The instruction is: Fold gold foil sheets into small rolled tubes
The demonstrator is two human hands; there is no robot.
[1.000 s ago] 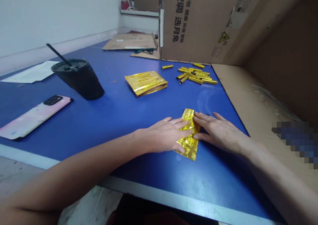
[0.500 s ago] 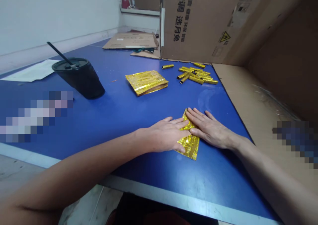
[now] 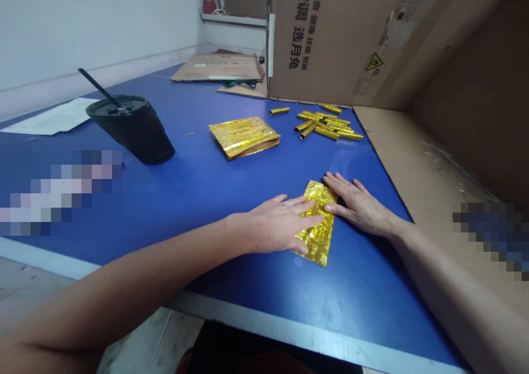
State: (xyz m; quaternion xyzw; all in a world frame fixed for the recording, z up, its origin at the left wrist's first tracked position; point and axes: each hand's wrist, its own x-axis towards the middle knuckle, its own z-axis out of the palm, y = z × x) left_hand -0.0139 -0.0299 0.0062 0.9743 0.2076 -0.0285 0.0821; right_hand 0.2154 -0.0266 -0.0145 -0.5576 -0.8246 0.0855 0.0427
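A shiny gold foil paper sheet [image 3: 320, 242] lies flat on the blue table, with a crease or overlapping edge running along it. My left hand [image 3: 279, 225] rests on its left side, fingers spread across the foil. At the sheet's upper right edge is my right hand [image 3: 359, 206], its fingers stretched out and the thumb touching the foil. Parts of the sheet are hidden under my fingers. Beyond my hands sits a stack of gold foil paper [image 3: 246, 134]. Farther right lies a pile of small folded gold foil tubes [image 3: 326, 125], with one tube [image 3: 279, 110] apart from them.
A dark tumbler [image 3: 134, 131] with a straw stands at the left, near a white paper [image 3: 53, 118]. Flattened cardboard [image 3: 219, 67] lies at the back. A large cardboard box [image 3: 330, 43] borders the blue table [image 3: 185, 192] behind and on the right.
My right hand has slid right and slightly away across the foil, uncovering its middle and upper right part. My left hand has stayed in place.
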